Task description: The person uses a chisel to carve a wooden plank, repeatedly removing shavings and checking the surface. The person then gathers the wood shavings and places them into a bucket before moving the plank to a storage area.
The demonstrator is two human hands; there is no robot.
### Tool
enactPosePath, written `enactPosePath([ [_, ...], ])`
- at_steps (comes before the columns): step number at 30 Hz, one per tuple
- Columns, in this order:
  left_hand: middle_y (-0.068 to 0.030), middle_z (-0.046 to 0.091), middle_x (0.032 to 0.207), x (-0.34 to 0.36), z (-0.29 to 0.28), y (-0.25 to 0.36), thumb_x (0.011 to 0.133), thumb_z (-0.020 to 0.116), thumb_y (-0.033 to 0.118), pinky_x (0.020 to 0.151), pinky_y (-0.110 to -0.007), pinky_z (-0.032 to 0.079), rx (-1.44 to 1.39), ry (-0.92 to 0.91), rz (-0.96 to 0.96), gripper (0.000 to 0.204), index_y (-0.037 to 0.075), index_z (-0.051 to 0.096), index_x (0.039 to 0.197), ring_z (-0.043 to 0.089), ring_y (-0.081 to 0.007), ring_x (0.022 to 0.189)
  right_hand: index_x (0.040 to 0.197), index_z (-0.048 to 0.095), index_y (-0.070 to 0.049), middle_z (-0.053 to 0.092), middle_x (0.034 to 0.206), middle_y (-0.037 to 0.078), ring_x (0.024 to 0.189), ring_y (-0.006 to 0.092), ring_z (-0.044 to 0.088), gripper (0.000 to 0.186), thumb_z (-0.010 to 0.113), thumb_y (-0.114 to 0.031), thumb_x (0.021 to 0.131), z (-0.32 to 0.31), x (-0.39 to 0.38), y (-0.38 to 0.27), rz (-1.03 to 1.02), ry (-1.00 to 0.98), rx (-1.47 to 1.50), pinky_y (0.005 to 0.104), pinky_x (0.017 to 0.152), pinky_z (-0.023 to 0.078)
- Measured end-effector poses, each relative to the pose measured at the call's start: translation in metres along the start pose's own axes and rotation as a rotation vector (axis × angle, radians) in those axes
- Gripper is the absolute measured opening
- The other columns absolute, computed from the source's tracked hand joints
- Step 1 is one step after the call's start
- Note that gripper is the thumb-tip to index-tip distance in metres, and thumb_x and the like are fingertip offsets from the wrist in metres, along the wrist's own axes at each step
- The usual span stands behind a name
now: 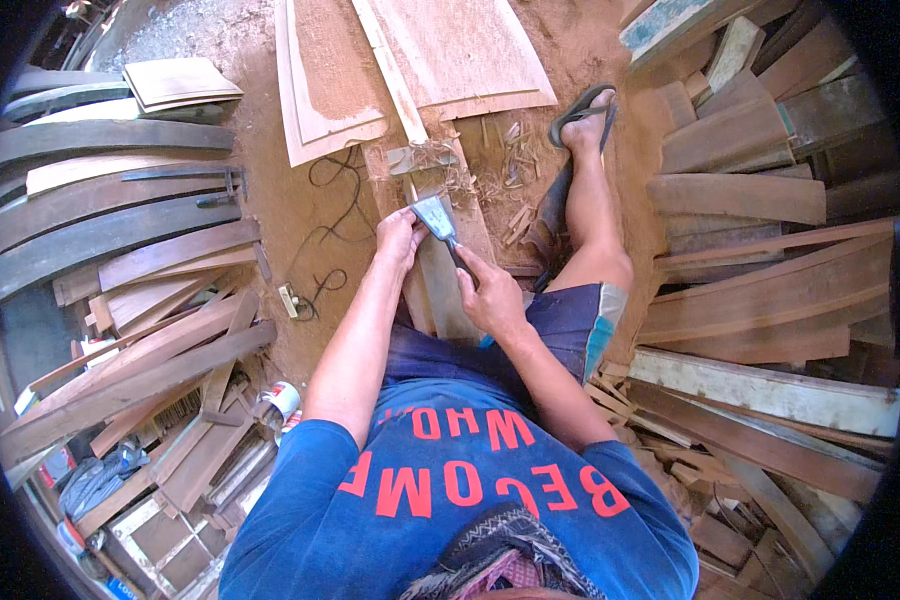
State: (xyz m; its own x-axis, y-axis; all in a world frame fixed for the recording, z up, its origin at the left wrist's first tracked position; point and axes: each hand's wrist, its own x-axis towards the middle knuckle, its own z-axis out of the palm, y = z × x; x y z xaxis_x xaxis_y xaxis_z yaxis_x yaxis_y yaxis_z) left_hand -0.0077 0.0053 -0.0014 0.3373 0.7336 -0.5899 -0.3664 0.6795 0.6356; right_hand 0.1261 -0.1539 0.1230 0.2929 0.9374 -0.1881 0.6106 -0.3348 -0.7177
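Note:
My left hand (399, 238) grips the grey metal blade of a wide chisel (435, 215) near its top. The chisel's dark handle sits in my right hand (490, 292), which is closed around it. Its blade rests on a long narrow wooden plank (450, 285) that runs away from me between my legs. Wood shavings (505, 170) lie on and beside the plank's far part. My right leg stretches forward, its foot in a dark sandal (582, 112).
Curved and flat boards are stacked on the left (110, 200) and right (760, 200). Thin plywood sheets (450, 50) lie ahead on the sawdust floor. A black cable with a switch (315, 280) trails left of the plank. A small can (280, 400) stands by my left elbow.

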Motion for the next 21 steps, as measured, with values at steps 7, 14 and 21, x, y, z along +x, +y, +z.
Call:
enactPosePath([
  [7,-0.0167,0.067,0.109,-0.007,0.008,0.005,0.102,0.053,0.008,0.089,-0.036,0.06,-0.1,0.153,-0.065,0.022,-0.008,0.056,0.118,0.069,-0.0258,0.097,0.133,0.06,-0.014,0.068,0.087,0.024,0.076,0.0419,0.068,0.04,0.061,-0.026,0.095,0.037,0.044,-0.001,-0.086,0.18,-0.017,0.0508,0.069,0.055],
  [14,-0.0185,0.067,0.114,-0.013,0.013,0.012,0.103,0.054,0.01,0.083,-0.031,0.061,0.006,0.143,-0.062,0.025,-0.008,0.053,0.12,0.07,-0.0267,0.101,0.126,0.058,0.0,0.068,0.101,0.029,0.095,0.04,0.069,0.045,0.065,-0.027,0.092,0.021,0.047,0.053,0.21,-0.264,0.278,0.047,0.086,0.053],
  [21,-0.0161,0.068,0.111,-0.009,0.011,0.008,0.104,0.052,0.012,0.081,-0.03,0.06,0.043,0.144,-0.05,0.022,-0.005,0.055,0.118,0.07,-0.0231,0.098,0.124,0.055,0.0,0.067,0.092,0.033,0.091,0.0533,0.064,0.043,0.058,-0.033,0.096,0.007,0.033,0.009,0.111,-0.117,-0.011,0.0585,0.083,0.05],
])
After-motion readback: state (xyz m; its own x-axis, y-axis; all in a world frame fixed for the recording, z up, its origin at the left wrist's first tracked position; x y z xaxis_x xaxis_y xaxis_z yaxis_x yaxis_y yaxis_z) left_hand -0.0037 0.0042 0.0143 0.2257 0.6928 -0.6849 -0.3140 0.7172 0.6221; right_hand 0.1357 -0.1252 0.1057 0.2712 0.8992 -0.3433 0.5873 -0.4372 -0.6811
